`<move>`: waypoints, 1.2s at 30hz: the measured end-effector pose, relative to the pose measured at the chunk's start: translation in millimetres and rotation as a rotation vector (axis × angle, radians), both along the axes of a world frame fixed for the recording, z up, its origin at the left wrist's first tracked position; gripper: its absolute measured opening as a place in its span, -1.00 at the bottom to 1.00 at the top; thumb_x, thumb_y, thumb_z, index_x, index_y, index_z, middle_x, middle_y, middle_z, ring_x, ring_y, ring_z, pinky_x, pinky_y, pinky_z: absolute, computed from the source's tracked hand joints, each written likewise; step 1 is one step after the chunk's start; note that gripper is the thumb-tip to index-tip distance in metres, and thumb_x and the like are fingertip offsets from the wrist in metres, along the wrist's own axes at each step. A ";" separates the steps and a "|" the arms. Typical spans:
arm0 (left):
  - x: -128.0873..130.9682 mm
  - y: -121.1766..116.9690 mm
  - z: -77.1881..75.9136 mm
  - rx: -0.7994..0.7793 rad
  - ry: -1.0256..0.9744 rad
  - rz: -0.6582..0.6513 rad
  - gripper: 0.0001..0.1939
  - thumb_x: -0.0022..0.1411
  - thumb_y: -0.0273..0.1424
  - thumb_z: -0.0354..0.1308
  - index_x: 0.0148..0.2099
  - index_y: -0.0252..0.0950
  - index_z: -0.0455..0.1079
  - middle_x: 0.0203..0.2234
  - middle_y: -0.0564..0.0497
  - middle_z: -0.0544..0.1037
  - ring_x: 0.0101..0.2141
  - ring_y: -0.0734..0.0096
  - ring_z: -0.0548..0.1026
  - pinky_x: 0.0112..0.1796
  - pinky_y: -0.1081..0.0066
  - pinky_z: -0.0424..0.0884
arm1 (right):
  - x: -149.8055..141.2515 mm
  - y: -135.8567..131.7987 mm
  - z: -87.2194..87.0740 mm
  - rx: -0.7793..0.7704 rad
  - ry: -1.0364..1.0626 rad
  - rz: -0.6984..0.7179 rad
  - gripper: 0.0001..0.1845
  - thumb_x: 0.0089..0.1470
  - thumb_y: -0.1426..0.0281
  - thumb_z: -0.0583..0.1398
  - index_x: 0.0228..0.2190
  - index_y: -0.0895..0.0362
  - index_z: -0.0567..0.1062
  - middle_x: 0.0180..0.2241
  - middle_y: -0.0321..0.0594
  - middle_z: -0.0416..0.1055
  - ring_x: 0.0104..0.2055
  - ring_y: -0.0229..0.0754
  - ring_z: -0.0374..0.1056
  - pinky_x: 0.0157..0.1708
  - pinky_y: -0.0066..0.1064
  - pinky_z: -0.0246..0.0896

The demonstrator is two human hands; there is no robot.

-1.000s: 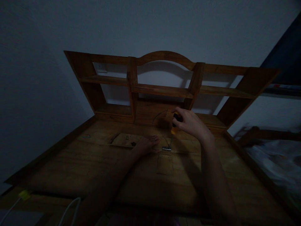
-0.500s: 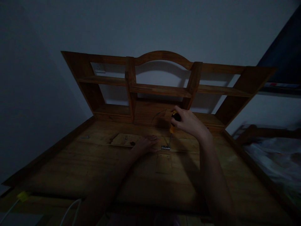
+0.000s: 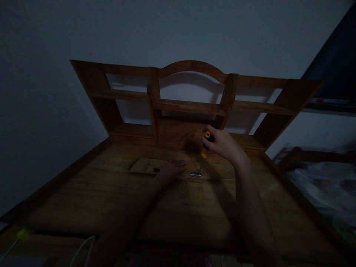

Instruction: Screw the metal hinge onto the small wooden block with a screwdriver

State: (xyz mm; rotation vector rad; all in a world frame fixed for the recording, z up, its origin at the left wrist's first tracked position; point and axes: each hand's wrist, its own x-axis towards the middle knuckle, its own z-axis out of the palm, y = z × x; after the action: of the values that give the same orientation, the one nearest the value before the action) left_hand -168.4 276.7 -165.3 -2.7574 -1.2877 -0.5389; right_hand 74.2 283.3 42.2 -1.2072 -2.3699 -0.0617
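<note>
Head cam: R hand [image 3: 224, 144] still grips screwdriver [image 3: 204, 152], tip at metal pc [image 3: 195, 174]; L hand [image 3: 171, 170] flat, unmoved.

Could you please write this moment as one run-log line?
right hand: holds screwdriver, tip at small metal piece | left hand: laid on wooden surface beside that piece | shelf unit: beyond both hands
</note>
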 end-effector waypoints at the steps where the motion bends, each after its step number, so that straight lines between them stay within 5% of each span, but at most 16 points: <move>1: 0.3 -0.2 0.5 0.000 0.003 0.000 -0.46 0.26 -0.09 0.20 0.22 -0.14 0.32 0.19 -0.05 0.36 0.17 0.22 0.35 0.15 0.25 0.28 | -0.1 -0.5 0.3 0.011 -0.013 -0.026 -0.68 0.20 0.12 0.09 -0.18 0.10 0.38 -0.36 -0.15 0.48 -0.31 -0.07 0.41 -0.36 -0.37 0.10; 9: 0.2 -0.9 3.3 -0.019 0.011 0.022 -0.43 0.24 -0.05 0.19 0.21 -0.21 0.35 0.18 -0.10 0.37 0.16 0.19 0.36 0.14 0.25 0.29 | 1.5 -3.6 4.4 -0.022 0.010 0.051 -0.76 0.19 0.28 0.09 -0.13 0.09 0.41 -0.25 -0.16 0.51 -0.23 -0.11 0.42 -0.27 -0.39 0.16; 15: -1.4 2.1 -0.7 -0.033 -0.026 0.003 -0.44 0.23 -0.06 0.21 0.20 -0.19 0.35 0.18 -0.06 0.38 0.16 0.21 0.37 0.16 0.24 0.27 | 1.0 -4.0 2.9 0.024 -0.027 -0.075 -0.68 0.20 0.14 0.08 -0.17 0.09 0.44 -0.37 -0.16 0.50 -0.33 -0.07 0.41 -0.36 -0.36 0.12; 20: -1.8 3.0 -2.4 -0.025 -0.051 -0.007 -0.45 0.23 -0.06 0.21 0.19 -0.20 0.37 0.17 -0.08 0.39 0.16 0.20 0.36 0.16 0.24 0.27 | 1.1 -4.5 4.6 0.003 -0.014 -0.001 -0.75 0.17 0.29 0.10 -0.12 0.08 0.42 -0.30 -0.18 0.50 -0.27 -0.10 0.41 -0.30 -0.37 0.14; 26: 0.0 0.7 -0.7 -0.031 -0.017 0.034 -0.44 0.23 -0.05 0.20 0.20 -0.18 0.36 0.19 -0.05 0.36 0.16 0.20 0.36 0.16 0.26 0.25 | 1.0 -3.5 2.5 0.045 -0.025 -0.074 -0.65 0.22 0.11 0.06 -0.16 0.10 0.43 -0.35 -0.13 0.49 -0.28 -0.04 0.42 -0.32 -0.35 0.13; 32: 0.2 -0.9 2.8 -0.051 -0.026 0.026 -0.43 0.25 -0.03 0.17 0.21 -0.17 0.34 0.20 -0.05 0.36 0.17 0.22 0.35 0.17 0.27 0.24 | 0.6 -6.1 5.6 0.014 -0.003 0.038 -0.75 0.15 0.32 0.10 -0.13 0.10 0.41 -0.26 -0.17 0.49 -0.24 -0.11 0.41 -0.28 -0.38 0.14; 36: -1.4 1.2 -0.2 -0.074 -0.030 0.024 -0.43 0.24 -0.04 0.18 0.22 -0.16 0.34 0.21 -0.06 0.34 0.17 0.21 0.35 0.17 0.26 0.25 | 0.6 -5.2 3.9 0.040 -0.018 -0.037 -0.76 0.20 0.25 0.07 -0.21 0.11 0.43 -0.34 -0.17 0.49 -0.31 -0.10 0.40 -0.32 -0.36 0.12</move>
State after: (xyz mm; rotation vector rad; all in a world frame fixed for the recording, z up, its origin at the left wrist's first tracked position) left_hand -169.8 277.9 -165.5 -2.7987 -1.3730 -0.5439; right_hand 74.8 278.1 46.1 -1.2360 -2.3509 -0.1320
